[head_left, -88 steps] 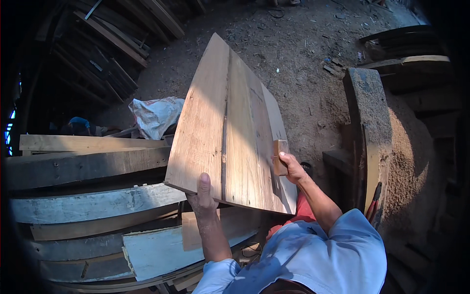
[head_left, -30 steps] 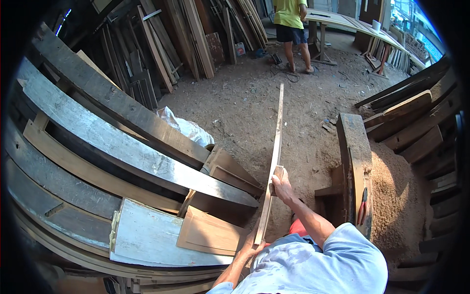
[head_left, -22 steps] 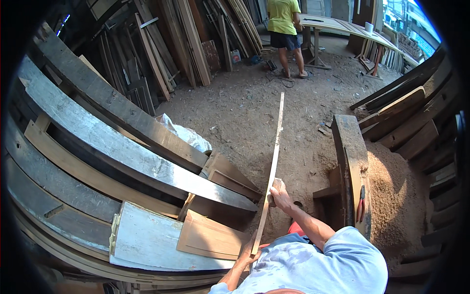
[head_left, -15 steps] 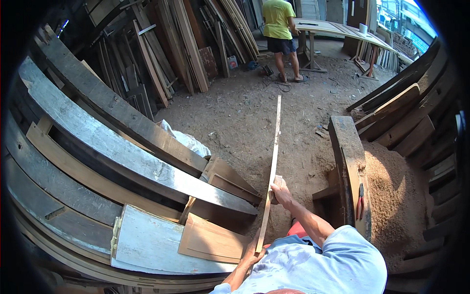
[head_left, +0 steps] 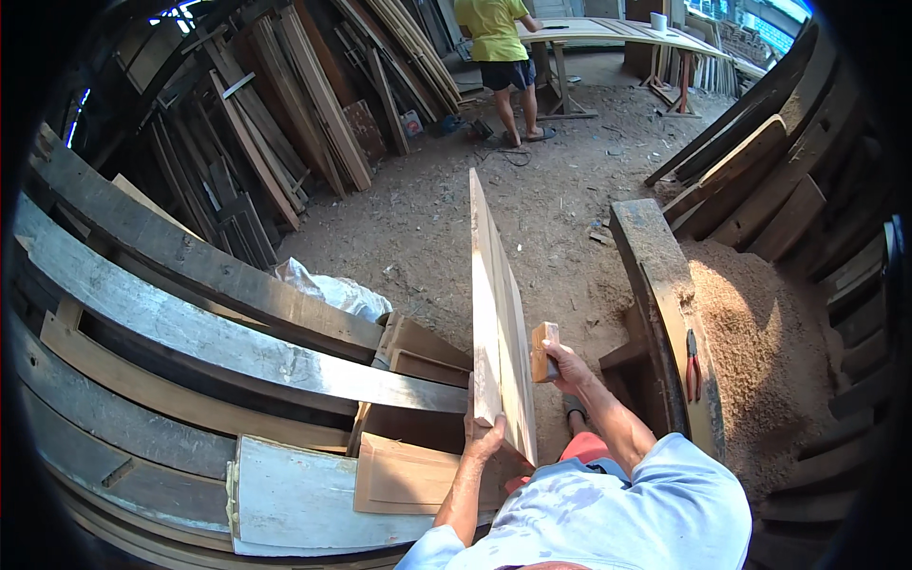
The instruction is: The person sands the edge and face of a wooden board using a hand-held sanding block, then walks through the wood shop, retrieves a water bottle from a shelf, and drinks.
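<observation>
A long pale wooden board (head_left: 487,304) stands tilted in front of me, its far end pointing away. My left hand (head_left: 484,438) grips its near end, with fingers partly hidden at the edge. To the right of the board, my right hand (head_left: 570,369) is closed around a small wooden block (head_left: 543,350). A narrow gap shows between block and board. The underside of the block is hidden, so its kind cannot be told for certain.
Stacked old planks and door panels (head_left: 237,328) fill the left. On the right, pliers (head_left: 693,367) lie on a thick timber (head_left: 649,242) beside a sawdust heap (head_left: 750,351). A person in yellow (head_left: 496,33) stands at a far worktable (head_left: 608,33).
The board has turned from a thin edge to show more of its face. My right hand and block have come away from it to the right. My view has shifted slightly.
</observation>
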